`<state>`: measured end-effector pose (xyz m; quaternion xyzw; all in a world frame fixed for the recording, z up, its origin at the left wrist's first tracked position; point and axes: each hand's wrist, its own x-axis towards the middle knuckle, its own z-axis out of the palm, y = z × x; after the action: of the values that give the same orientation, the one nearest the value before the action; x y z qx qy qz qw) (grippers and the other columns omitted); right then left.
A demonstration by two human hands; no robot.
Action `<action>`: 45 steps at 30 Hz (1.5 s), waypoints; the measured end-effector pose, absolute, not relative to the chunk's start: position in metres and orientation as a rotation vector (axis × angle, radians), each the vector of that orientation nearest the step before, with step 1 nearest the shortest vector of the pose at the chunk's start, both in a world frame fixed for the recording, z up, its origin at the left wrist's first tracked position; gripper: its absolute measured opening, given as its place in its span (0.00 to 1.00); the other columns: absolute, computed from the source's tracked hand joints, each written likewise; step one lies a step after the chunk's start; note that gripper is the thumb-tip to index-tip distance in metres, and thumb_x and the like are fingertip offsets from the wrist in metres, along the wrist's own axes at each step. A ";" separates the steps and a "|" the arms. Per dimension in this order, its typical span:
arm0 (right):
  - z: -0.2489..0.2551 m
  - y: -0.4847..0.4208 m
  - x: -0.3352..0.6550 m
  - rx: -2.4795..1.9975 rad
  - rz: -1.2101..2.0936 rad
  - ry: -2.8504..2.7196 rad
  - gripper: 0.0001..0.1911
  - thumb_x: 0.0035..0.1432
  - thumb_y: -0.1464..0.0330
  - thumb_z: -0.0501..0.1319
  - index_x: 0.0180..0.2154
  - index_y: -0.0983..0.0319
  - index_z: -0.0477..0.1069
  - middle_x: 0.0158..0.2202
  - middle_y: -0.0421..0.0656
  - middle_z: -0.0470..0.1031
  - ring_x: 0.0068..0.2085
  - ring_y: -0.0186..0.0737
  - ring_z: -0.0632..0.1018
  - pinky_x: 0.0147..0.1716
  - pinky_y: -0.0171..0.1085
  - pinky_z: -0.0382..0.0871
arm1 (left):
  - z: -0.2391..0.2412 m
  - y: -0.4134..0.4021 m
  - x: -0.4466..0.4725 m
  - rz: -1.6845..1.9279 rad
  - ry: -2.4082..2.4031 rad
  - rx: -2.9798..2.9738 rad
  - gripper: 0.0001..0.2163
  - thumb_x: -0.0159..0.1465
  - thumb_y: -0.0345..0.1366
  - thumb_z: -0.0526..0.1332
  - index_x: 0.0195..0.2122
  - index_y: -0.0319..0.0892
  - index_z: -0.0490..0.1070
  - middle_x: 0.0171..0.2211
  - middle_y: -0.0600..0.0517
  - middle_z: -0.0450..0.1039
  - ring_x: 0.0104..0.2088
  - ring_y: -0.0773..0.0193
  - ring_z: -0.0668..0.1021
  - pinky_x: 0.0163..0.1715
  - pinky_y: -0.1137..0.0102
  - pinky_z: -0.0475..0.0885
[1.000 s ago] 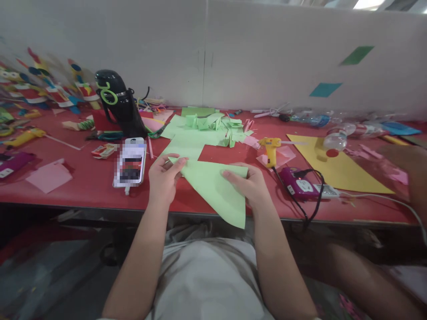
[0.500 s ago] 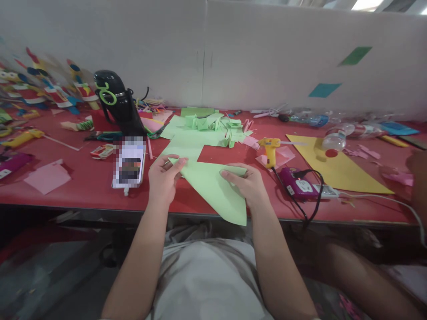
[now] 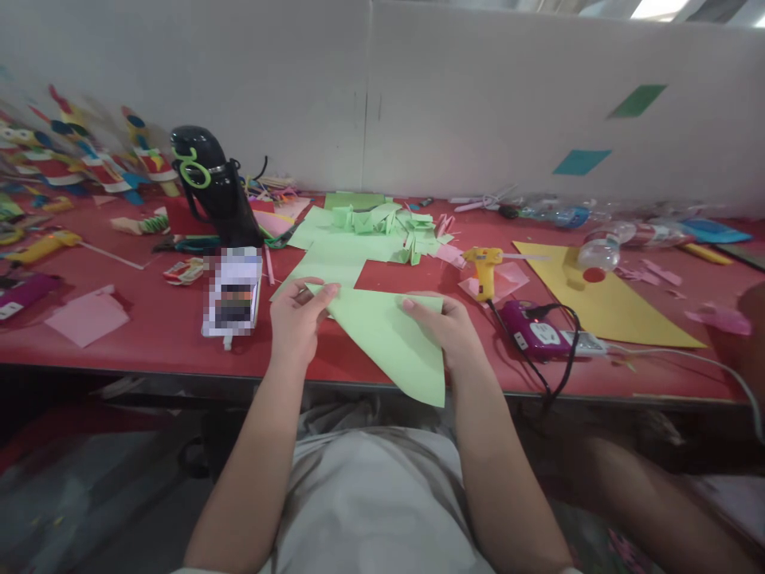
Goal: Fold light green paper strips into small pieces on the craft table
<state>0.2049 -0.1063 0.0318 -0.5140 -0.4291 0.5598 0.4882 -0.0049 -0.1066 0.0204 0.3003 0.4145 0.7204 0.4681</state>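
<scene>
A light green paper sheet (image 3: 382, 335), folded into a triangle, lies across the front edge of the red table (image 3: 149, 327). My left hand (image 3: 296, 319) pinches its left tip between thumb and fingers. My right hand (image 3: 448, 331) rests on the right side, fingers pressed flat on the paper with the thumb under its edge. The lower point of the triangle hangs past the table edge above my lap.
A phone (image 3: 233, 291) lies left of my hands. A black bottle (image 3: 212, 187), green paper scraps (image 3: 382, 223), a yellow glue gun (image 3: 485, 267), a purple power strip (image 3: 535, 335), yellow paper (image 3: 603, 303) and a plastic bottle (image 3: 601, 251) surround them. Another person's arm (image 3: 747, 327) shows at right.
My right hand's fingers slid slightly along the fold of the green paper. The arm at the right edge drew back a little. My left hand kept its pinch.
</scene>
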 end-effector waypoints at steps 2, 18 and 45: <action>0.031 -0.104 0.205 -1.253 1.364 -1.056 0.21 0.37 0.56 0.75 0.32 0.61 0.79 0.33 0.45 0.81 0.30 0.41 0.80 0.27 0.37 0.71 | 0.021 -0.107 -0.004 1.762 1.019 0.737 0.17 0.43 0.35 0.77 0.32 0.39 0.73 0.18 0.58 0.66 0.25 0.68 0.77 0.23 0.76 0.71; 0.029 -0.104 0.202 -1.286 1.241 -1.099 0.23 0.38 0.56 0.75 0.36 0.61 0.80 0.33 0.44 0.81 0.30 0.40 0.79 0.29 0.37 0.71 | 0.021 -0.104 -0.003 1.737 1.038 0.711 0.18 0.43 0.35 0.76 0.31 0.40 0.72 0.21 0.57 0.69 0.25 0.68 0.76 0.24 0.75 0.71; 0.028 -0.108 0.202 -1.289 1.103 -1.176 0.20 0.41 0.55 0.73 0.36 0.58 0.78 0.26 0.40 0.76 0.24 0.36 0.73 0.24 0.36 0.65 | 0.019 -0.104 -0.006 1.755 1.021 0.746 0.16 0.45 0.36 0.76 0.31 0.39 0.73 0.23 0.55 0.74 0.27 0.67 0.78 0.25 0.76 0.71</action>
<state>0.2019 -0.1085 0.0283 -0.5361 -0.4892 0.4585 0.5129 -0.0063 -0.1044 0.0190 0.3046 0.4168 0.7162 0.4696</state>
